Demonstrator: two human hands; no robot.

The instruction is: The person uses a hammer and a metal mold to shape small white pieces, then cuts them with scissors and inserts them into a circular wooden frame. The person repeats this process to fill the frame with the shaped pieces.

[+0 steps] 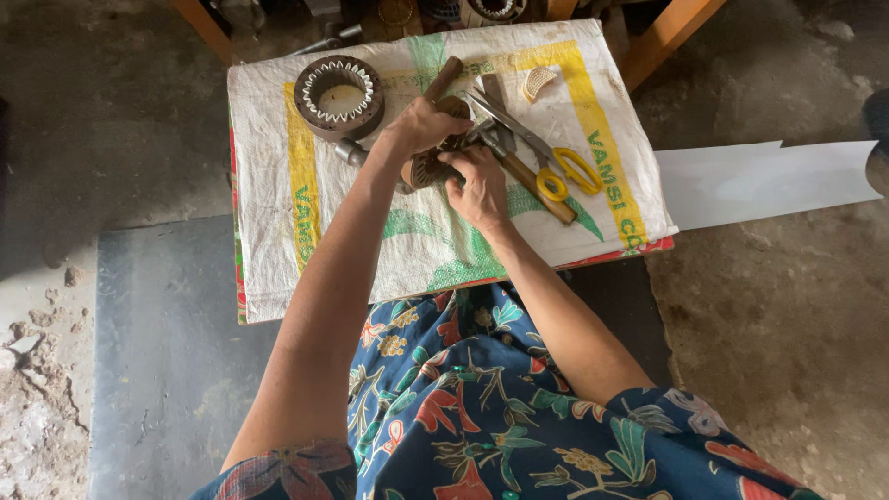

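A small round metal part [428, 168], brown and ring-shaped with slots around it, was held in the middle of the tabletop [278, 268], which was covered by a white woven sack with yellow and green print. The left hand [421, 125] was closed around a wooden handle [443, 79] that pointed away from the person, and the hand was placed just above the small part. It could not be told what kind of head the tool had, because it was hidden under the hand. The right hand [479, 185] was laid against the near side of the part, with the fingers curled on its rim to keep it in place.

A larger ring [339, 95] of the same kind was seen at the far left of the sack, with white paper pieces already set in all its slots. This one looked finished, as far as it could be judged. The small part looked to be in work, and how many of its slots were filled could not be seen.

Scissors with yellow handles [567, 173], a second tool with a wooden handle [537, 187] and a small pale curved piece [536, 82] were lying to the right, untouched. A long strip of white paper [769, 181] was stretched out on the floor beside the tabletop, apparently not cut yet.
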